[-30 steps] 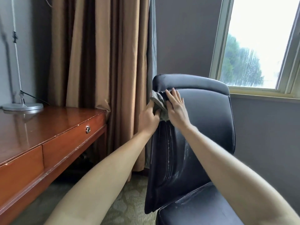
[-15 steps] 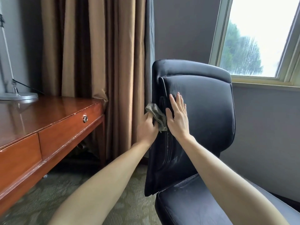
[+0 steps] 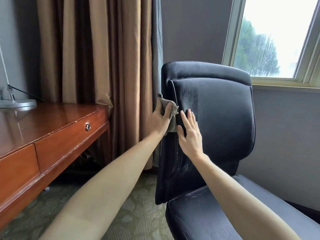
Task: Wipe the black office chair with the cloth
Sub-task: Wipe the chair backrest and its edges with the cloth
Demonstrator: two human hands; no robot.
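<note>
Hands on the black office chair [image 3: 220, 118]: left hand [image 3: 160, 121] with the cloth [image 3: 163, 102], right hand [image 3: 189, 135] bare.

The left hand's fingers curl over the grey-green cloth and press it to the left side edge of the backrest, about mid-height. The right hand lies flat with straight fingers on the backrest's front, just beside the cloth. Pale streaks mark the leather below. A brown curtain [image 3: 103, 58] hangs behind the chair's left edge. A wooden surface [image 3: 43, 122] stands left, a lamp base [image 3: 17, 102] at its far edge. A window [image 3: 277, 40] is at upper right.
</note>
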